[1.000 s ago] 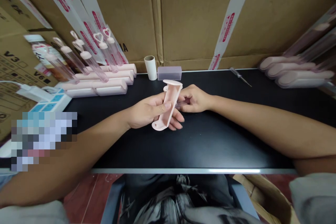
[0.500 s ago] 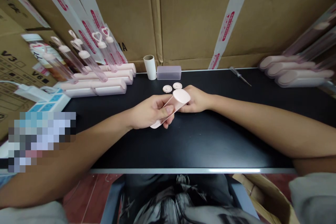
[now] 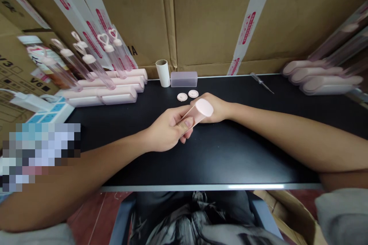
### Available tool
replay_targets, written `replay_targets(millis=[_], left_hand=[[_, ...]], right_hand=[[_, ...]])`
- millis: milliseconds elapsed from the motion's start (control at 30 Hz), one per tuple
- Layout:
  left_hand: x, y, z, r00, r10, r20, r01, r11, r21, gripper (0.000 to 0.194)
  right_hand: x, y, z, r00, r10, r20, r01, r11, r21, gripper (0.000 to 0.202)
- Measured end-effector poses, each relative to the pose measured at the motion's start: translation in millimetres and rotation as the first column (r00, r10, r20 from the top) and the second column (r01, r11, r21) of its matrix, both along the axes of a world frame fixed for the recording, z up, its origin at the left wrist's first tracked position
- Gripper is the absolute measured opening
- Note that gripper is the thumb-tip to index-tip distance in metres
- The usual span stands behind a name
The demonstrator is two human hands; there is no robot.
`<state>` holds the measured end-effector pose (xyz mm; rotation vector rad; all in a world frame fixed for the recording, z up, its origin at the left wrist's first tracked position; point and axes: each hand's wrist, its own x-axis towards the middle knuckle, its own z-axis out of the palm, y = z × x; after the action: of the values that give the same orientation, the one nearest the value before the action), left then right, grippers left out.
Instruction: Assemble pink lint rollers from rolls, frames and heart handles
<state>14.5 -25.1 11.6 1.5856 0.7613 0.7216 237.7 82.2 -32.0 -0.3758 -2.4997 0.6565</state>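
My left hand [image 3: 172, 128] is wrapped round a pink oval tube [image 3: 197, 115], which tilts up to the right with its pale end toward me. Behind the tube's upper end, my right hand [image 3: 212, 108] rests near the table with curled fingers. Its fingertips are hidden behind the tube, so what it holds cannot be made out. Just beyond the hands lie two small pink discs, one on the left [image 3: 182, 97] and one on the right [image 3: 193, 93]. Behind them are a white cylinder [image 3: 163, 74], standing upright, and a translucent purple box [image 3: 184, 79].
Pink cases with clear tubes [image 3: 115, 84] line the back left, and more pink cases [image 3: 330, 84] the right. A screwdriver [image 3: 262, 83] lies at the back of the black table [image 3: 230, 160]. A power strip [image 3: 50, 113] is at left; cardboard stands behind.
My left hand has turned and slid slightly, and the tube's upper end has moved a little right. The tube's lower end is now covered by the hand. My right hand has barely moved.
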Motion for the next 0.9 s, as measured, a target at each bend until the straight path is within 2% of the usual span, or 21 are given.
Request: replay_targets(millis=[167,267,400,467,567,633,733,833,900], left_hand=[[-6,3,3.3,0.998,-0.038,-0.043,0.038,0.999,0.001,0.048],[-12,8,3.3,0.992,-0.107,-0.062,0.104,0.993,-0.048,0.048],[-14,10,-0.7,0.991,-0.132,-0.011,0.130,0.985,-0.116,0.054],[-13,10,-1.7,0.994,-0.105,0.023,0.107,0.985,-0.134,0.058],[-12,12,1.0,0.999,-0.002,0.040,0.007,0.992,-0.126,0.058],[-12,13,4.5,0.998,0.054,0.032,-0.051,0.995,-0.082,0.054],[-15,14,7.8,0.997,0.076,-0.015,-0.076,0.997,0.000,0.046],[-17,14,5.1,0.989,0.131,-0.061,-0.125,0.987,0.101,0.039],[-18,13,0.9,0.989,0.142,-0.030,-0.136,0.981,0.136,0.036]], right_hand=[[0,1,-0.9,1.000,0.021,-0.007,-0.021,1.000,0.003,0.034],[-1,5,-4.9,0.998,0.045,-0.036,-0.044,0.998,0.035,0.031],[-1,8,-5.6,0.997,0.074,-0.030,-0.073,0.996,0.043,0.032],[0,8,-4.1,0.998,0.066,-0.017,-0.066,0.998,0.010,0.030],[1,7,-2.5,1.000,0.023,0.001,-0.023,0.998,-0.062,0.026],[2,7,-2.1,1.000,-0.001,0.013,0.002,0.996,-0.088,0.027],[2,7,-1.3,0.999,0.012,0.037,-0.009,0.997,-0.081,0.027],[2,7,-0.3,0.998,0.041,0.039,-0.038,0.997,-0.067,0.024],[2,7,0.0,0.998,0.046,0.044,-0.043,0.997,-0.062,0.021]])
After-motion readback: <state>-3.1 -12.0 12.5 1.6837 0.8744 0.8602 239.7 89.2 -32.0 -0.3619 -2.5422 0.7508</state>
